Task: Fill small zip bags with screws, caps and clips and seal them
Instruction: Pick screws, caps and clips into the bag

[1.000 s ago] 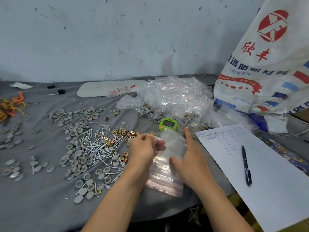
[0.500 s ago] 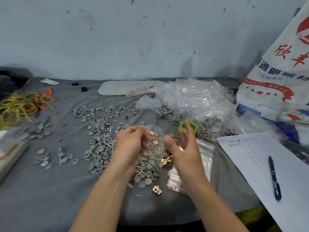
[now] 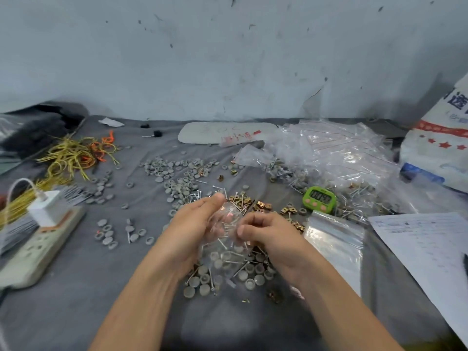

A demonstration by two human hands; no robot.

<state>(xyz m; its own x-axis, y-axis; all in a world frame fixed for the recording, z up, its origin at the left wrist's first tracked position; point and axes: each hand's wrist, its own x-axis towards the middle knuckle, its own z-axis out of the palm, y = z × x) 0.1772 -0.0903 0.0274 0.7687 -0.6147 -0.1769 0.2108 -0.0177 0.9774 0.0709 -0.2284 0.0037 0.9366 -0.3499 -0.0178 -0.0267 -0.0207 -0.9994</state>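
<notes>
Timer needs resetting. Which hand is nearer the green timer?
Right. The right hand, pinching the zip bag, is just left of the green timer; the left hand is farther left.

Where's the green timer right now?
Head view, right of centre: the green timer sits beyond the right hand, between the brass clips and the heap of filled bags.
</notes>
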